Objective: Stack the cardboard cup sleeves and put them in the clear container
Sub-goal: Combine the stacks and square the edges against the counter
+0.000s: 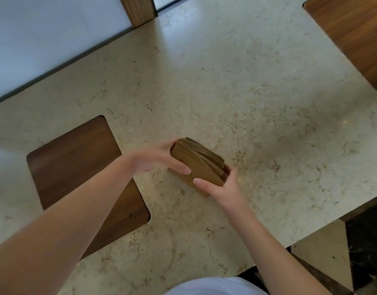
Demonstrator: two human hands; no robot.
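Sleeves (199,161) on edge, stack axis diagonal

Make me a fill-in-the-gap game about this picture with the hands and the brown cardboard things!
1. The stack of cardboard sleeves is held by ____ hands.
2. The left hand and right hand hold the stack just above the stone ____.
3. The square patches set into the countertop look like dark ____.

Missing words: two; countertop; wood
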